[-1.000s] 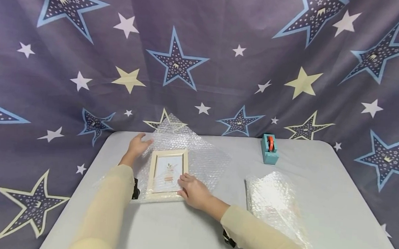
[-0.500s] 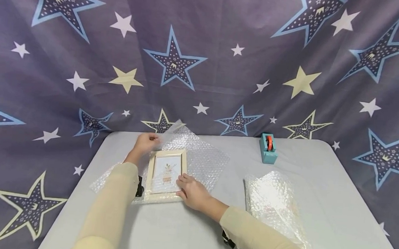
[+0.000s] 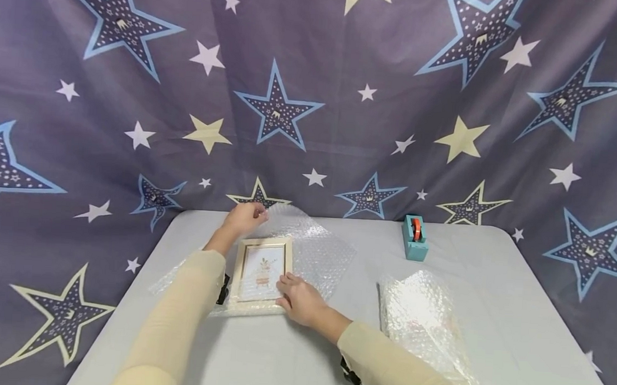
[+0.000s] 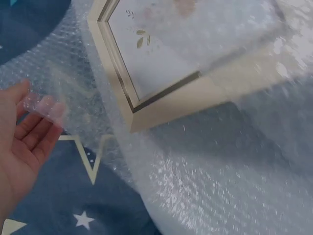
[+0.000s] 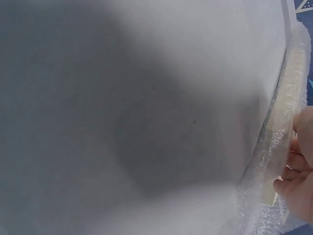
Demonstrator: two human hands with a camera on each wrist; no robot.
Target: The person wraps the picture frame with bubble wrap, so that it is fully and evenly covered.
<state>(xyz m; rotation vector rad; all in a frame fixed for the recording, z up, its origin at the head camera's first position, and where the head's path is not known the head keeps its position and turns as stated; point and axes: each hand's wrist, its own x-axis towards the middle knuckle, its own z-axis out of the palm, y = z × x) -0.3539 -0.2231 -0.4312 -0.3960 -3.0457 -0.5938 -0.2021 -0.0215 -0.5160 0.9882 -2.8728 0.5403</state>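
Note:
A cream picture frame (image 3: pixel 261 307) with a plant print lies on a sheet of bubble wrap (image 3: pixel 328 249), and its lower part is covered by clear wrap. My left hand (image 3: pixel 244 218) pinches the far corner of the sheet above the frame's top edge; in the left wrist view the clear film (image 4: pixel 73 105) runs between thumb and fingers. At the frame's lower right corner my right hand (image 3: pixel 302 301) holds the wrapped edge, thumb low and fingers over the side. The right wrist view shows bent fingers (image 5: pixel 295 160) at the wrapped side.
A teal tape dispenser (image 3: pixel 415 246) with an orange-red roll stands at the back right. Another flat bubble-wrapped package (image 3: pixel 427 329) lies right of the right forearm. The grey-white table (image 3: pixel 261 360) backs onto a purple star-patterned curtain (image 3: pixel 314 98).
My left hand has gone from open fingers beside the sheet to pinching its far corner, moving it rightward and toward the frame. The right hand stays at the frame's corner.

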